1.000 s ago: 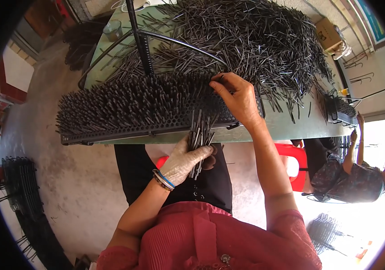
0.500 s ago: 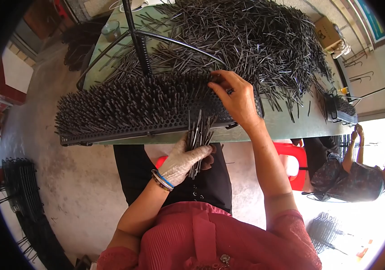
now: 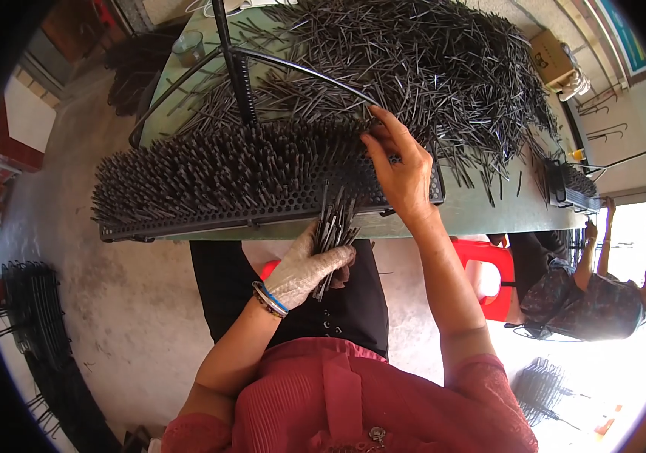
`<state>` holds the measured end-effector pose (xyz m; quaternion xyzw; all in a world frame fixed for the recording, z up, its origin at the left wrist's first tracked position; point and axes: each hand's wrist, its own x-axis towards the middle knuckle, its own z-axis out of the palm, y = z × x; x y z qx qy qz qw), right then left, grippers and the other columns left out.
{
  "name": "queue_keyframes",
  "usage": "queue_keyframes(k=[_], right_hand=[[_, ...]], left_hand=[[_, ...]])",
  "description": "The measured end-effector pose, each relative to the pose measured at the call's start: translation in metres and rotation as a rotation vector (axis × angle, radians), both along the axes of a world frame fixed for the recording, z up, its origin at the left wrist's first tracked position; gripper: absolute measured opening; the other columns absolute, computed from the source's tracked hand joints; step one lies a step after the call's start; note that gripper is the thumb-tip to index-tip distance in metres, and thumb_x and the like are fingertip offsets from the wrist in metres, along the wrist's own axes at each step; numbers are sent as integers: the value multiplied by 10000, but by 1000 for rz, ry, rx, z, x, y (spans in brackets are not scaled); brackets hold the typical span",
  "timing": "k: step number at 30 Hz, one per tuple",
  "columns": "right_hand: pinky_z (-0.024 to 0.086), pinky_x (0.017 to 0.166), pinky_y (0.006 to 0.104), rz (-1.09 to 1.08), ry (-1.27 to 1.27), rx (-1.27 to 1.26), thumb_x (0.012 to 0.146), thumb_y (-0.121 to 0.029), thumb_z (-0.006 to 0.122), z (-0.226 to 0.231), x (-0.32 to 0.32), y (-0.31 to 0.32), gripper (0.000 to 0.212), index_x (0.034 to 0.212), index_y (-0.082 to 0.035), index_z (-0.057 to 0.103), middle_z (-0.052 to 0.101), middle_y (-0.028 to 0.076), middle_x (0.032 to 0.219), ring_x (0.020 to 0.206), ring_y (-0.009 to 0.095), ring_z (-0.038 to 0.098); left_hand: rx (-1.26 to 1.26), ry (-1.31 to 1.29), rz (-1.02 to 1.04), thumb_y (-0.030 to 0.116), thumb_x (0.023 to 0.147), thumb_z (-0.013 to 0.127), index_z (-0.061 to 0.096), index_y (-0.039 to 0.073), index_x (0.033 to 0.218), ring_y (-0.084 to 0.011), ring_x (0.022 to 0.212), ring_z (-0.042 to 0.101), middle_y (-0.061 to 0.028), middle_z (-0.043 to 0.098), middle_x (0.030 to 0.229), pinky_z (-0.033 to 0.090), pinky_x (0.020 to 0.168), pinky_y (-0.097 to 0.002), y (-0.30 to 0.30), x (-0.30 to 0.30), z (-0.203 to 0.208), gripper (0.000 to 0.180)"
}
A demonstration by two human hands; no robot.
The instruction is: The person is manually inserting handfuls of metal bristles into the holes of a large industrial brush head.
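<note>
Black rods (image 3: 333, 220) are jutting at 4 o'clock of the perforated tray (image 3: 302, 199), left hand (image 3: 304, 270) clamping them, likely for easy reach; right hand (image 3: 404, 162), apart, is reaching in at 2 o'clock, pinch unclear.

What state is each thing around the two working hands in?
Tray: partly filled, bare holes showing toward the front right
Standing sticks: packed in the tray, roughly upright, some leaning
Left hand: gloved, closed around a stick bundle
Stick bundle: gripped, ends fanned
Right hand: bare, curled above the tray's right part; whether it holds anything is unclear
Loose sticks: heaped in a tangle on the table
Table: partly covered
Glass: upright
</note>
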<state>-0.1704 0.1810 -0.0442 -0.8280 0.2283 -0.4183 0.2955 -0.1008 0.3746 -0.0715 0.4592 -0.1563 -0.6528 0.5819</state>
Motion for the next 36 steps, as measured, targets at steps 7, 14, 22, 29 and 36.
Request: queue_keyframes(k=[7,14,22,29,36], right_hand=[[530,625,295,-39,-25,-67,841,-27,686,-3,1,2,390,1216,-115,622,679,109,926,691,193,656],[520,618,303,-11,81,-214,817,-51,715,-6,-2,1,284,1097,-56,671,655,99,935,719,214,649],[519,619,340,29,89,-103,830,-40,687,9,-11,7,180,1010,-38,689,637,113,926,742,276,648],[514,627,337,59,107,-206,827,-37,686,5,-7,2,157,984,-26,686,629,119,898,725,281,639],[502,718,314,236,238,111,875,-193,697,26,-31,18,212,959,1,710,665,135,943,843,249,643]], left_hand=[[-57,-24,-25,90,871,640,476,57,1147,-118,711,608,-53,617,912,524,584,-266,3,2,-6,322],[-35,-57,-42,72,863,631,471,60,1162,-112,714,610,-53,619,927,528,591,-250,0,5,-1,339],[-73,-44,-41,101,866,667,488,60,1176,-91,717,601,-21,624,899,543,628,-239,-2,6,1,361],[-34,-44,-70,96,855,646,474,52,1174,-96,710,599,-46,617,926,535,593,-243,-1,2,0,365],[-137,-23,-42,86,856,665,492,54,1160,-91,726,588,-22,608,899,534,630,-238,0,7,15,351]])
